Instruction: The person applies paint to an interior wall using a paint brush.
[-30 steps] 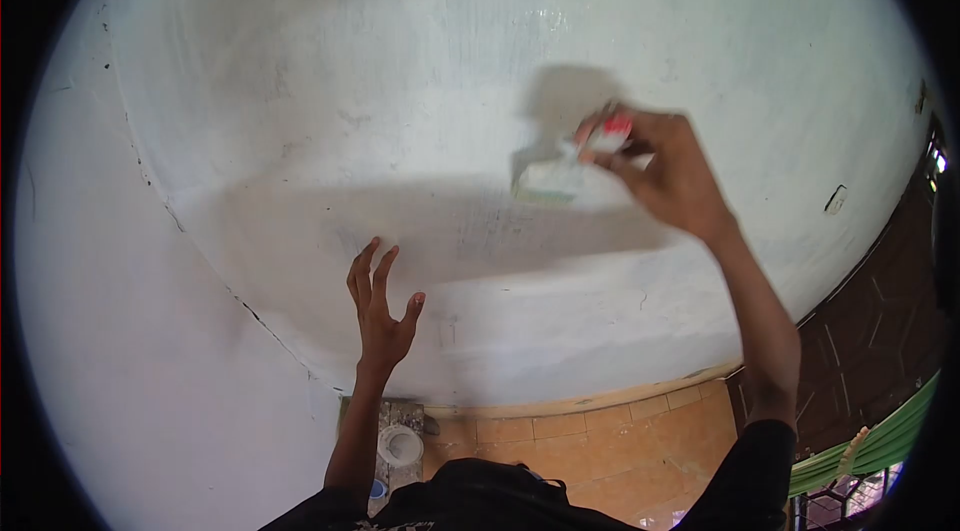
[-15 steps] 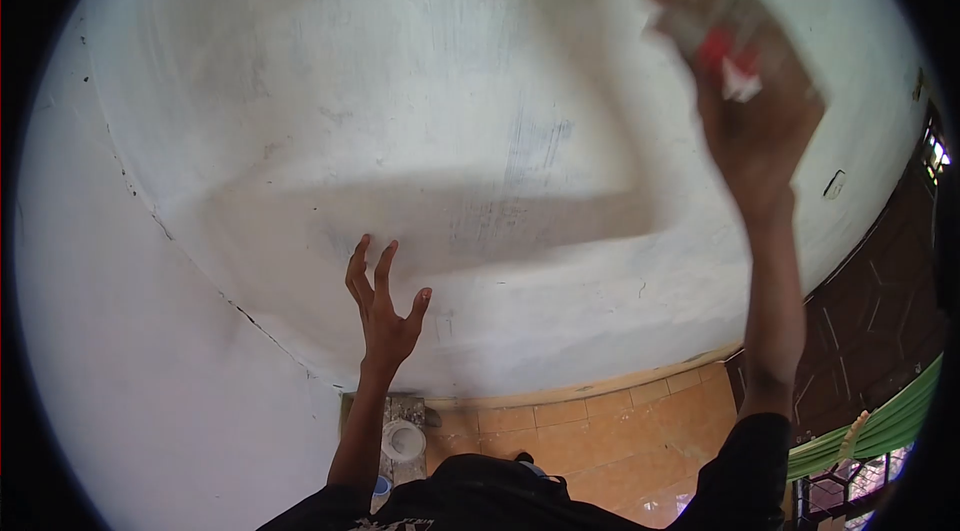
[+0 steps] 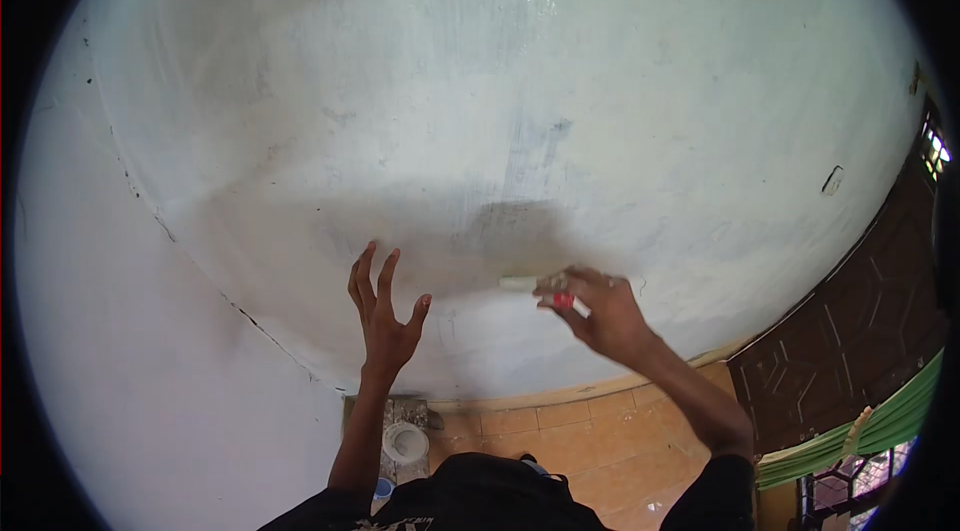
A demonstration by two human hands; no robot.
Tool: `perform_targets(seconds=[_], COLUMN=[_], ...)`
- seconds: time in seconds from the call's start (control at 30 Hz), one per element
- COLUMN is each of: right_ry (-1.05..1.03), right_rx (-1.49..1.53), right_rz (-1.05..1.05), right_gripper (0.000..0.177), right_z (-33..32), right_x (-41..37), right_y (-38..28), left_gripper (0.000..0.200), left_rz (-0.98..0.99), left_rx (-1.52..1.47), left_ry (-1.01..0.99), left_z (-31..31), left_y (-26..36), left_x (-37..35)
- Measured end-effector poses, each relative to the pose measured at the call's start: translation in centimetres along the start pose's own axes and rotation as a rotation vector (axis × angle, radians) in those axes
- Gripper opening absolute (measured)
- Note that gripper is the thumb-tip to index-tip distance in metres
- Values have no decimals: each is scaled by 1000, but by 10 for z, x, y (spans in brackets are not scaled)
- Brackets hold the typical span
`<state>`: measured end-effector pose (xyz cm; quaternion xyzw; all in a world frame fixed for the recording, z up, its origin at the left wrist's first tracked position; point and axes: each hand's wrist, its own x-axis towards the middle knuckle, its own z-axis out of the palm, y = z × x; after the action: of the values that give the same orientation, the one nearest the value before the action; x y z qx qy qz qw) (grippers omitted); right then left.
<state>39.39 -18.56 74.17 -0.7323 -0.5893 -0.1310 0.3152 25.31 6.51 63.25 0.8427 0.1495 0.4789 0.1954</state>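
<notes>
My right hand (image 3: 600,314) grips a paintbrush (image 3: 535,286) with a red handle part and pale bristles. The bristles press against the white wall (image 3: 480,101) low down, just below a darker streak. My left hand (image 3: 383,311) rests flat on the wall to the left of the brush, fingers spread, holding nothing. A grey shadow band runs across the wall around both hands.
A crack (image 3: 150,211) runs down the wall's corner at left. Below lie an orange tiled floor (image 3: 590,441) and a white container (image 3: 404,442) on a grey block. A dark wooden door (image 3: 860,321) and a green cloth (image 3: 860,431) stand at right.
My right hand swept the brush up the wall to the upper right, then down to a low spot beside my left hand. My left hand stayed put.
</notes>
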Motion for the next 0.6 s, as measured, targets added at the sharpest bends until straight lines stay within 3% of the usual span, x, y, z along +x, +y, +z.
perform_targets(seconds=[0.13,0.27,0.43,0.57,0.6], right_ry=[57,197,512,794,777], right_rx=[199,95,-160,-229,-426], right_rz=[37,30,-305,-430,-481], right_gripper=[19,16,19,20,21], right_z=[-49,-154,-239,-245,-235], right_x=[44,92,122,118,113], right_y=[32,12,-12,-24,-12], left_gripper=[71,71,74,78,79], left_rz=[-21,-55,-68,-103,-113], left_rx=[-19,-12,-22,-41,-39], left_ry=[-44,-86,-133,-175,-186], left_z=[5,11,33,49,51], left_y=[-4,-6,0,16,20], left_x=[-13,-27,-47,-57,-59])
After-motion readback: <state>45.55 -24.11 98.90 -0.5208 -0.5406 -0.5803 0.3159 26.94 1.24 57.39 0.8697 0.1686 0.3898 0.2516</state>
